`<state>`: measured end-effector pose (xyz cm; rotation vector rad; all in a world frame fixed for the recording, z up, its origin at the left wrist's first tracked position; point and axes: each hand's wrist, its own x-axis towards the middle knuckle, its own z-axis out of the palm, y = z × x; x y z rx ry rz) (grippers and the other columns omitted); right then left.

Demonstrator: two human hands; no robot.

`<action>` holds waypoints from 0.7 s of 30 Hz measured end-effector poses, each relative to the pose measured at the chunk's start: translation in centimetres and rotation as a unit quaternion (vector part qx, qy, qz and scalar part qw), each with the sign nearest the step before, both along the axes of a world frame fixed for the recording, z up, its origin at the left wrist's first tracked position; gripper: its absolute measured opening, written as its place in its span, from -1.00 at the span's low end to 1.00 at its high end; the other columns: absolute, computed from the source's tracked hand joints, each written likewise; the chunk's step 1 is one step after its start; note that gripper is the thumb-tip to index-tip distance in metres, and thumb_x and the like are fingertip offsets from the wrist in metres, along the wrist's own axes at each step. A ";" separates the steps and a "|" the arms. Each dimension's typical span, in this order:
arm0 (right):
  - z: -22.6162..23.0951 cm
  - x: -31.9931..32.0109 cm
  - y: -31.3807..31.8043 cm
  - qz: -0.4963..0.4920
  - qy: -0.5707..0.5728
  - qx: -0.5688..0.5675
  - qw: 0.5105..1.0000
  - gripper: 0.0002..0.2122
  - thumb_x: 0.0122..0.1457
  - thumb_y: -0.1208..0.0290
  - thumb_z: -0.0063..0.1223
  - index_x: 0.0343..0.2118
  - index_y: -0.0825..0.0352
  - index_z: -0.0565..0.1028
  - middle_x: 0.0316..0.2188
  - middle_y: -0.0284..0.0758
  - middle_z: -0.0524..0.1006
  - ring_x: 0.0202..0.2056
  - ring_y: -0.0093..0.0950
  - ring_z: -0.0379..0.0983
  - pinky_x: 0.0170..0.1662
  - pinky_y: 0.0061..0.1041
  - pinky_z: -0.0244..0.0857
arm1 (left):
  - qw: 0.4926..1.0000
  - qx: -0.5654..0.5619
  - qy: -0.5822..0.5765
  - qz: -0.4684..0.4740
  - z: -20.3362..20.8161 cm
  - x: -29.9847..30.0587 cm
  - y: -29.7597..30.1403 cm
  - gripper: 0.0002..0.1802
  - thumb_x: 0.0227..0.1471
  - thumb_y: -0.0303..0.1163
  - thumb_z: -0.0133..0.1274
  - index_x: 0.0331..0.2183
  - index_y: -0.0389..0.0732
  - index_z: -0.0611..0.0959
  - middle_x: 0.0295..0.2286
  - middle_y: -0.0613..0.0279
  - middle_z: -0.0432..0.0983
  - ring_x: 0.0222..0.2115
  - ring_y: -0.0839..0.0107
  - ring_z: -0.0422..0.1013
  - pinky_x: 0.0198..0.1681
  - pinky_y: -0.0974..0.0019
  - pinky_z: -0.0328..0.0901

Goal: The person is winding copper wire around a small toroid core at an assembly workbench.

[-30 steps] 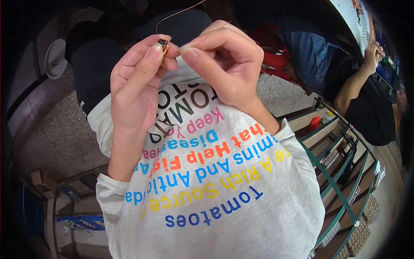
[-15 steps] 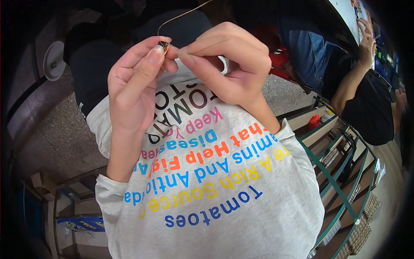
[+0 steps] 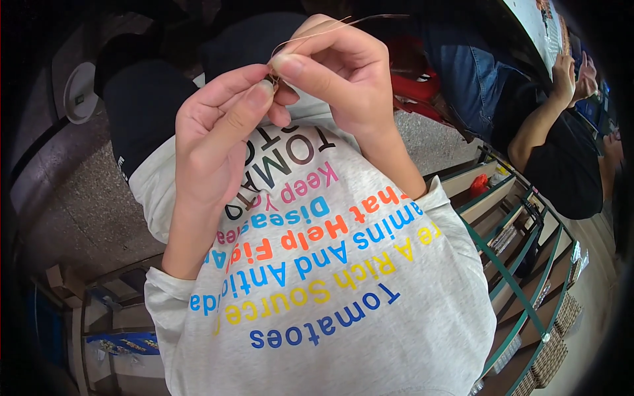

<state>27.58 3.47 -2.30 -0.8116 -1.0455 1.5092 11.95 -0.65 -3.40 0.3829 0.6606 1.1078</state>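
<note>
Between the thumb and fingertips of my left hand (image 3: 221, 129) is a small dark piece with copper wire wound on it, a wire coil (image 3: 273, 80); the fingers cover most of it. My right hand (image 3: 347, 76) is closed in a pinch on the thin copper wire (image 3: 343, 25), right at the coil's upper side. From this pinch a loose length of the wire arcs up and to the right over my knuckles. Both hands meet at chest height in front of my light grey printed sweatshirt (image 3: 356, 277).
At right stands a green-framed shelf rack (image 3: 505, 264) holding boxes and trays. Another person's arm (image 3: 538, 129) rests by a worktable (image 3: 528, 26) at upper right. A red stool (image 3: 416, 86) is beyond my right hand. More shelving (image 3: 125, 317) stands lower left.
My right hand has moved up and left, its pinch now against the coil. The loose wire has swung down to the right. The other person's hands have shifted.
</note>
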 end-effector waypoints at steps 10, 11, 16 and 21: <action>-0.8 1.3 0.1 0.011 -0.024 0.003 1.000 -0.92 -0.03 0.66 0.24 -0.44 0.44 0.57 -0.50 -0.31 0.57 -0.52 -0.66 0.46 -0.44 -0.84 0.30 | 1.000 0.018 -0.011 -0.021 -0.2 0.0 0.1 -0.70 0.08 -0.54 0.02 -0.11 -0.41 0.55 -0.35 -0.09 0.57 -0.41 0.36 0.46 -0.26 0.46 0.36; -0.7 1.5 0.3 0.025 -0.035 0.004 0.999 -0.92 -0.03 0.66 0.24 -0.44 0.44 0.57 -0.50 -0.31 0.57 -0.51 -0.66 0.46 -0.44 -0.84 0.30 | 1.000 0.017 -0.005 -0.022 -0.1 0.1 0.1 -0.70 0.08 -0.54 0.02 -0.11 -0.41 0.55 -0.35 -0.09 0.57 -0.42 0.36 0.46 -0.26 0.46 0.36; 0.5 2.2 1.1 0.082 -0.058 -0.019 0.995 -0.93 -0.02 0.64 0.23 -0.43 0.43 0.59 -0.50 -0.30 0.57 -0.51 -0.65 0.42 -0.43 -0.82 0.26 | 0.999 0.013 0.011 -0.031 0.1 0.4 0.1 -0.70 0.08 -0.54 0.02 -0.11 -0.42 0.55 -0.35 -0.10 0.57 -0.43 0.35 0.47 -0.27 0.45 0.36; 0.9 2.5 1.6 0.147 -0.034 -0.098 0.984 -0.94 0.02 0.58 0.20 -0.41 0.41 0.61 -0.50 -0.31 0.53 -0.57 -0.64 0.30 -0.48 -0.76 0.13 | 0.999 0.011 0.006 -0.040 -0.1 0.4 0.0 -0.69 0.07 -0.56 0.02 -0.11 -0.42 0.55 -0.36 -0.11 0.57 -0.43 0.35 0.47 -0.27 0.46 0.37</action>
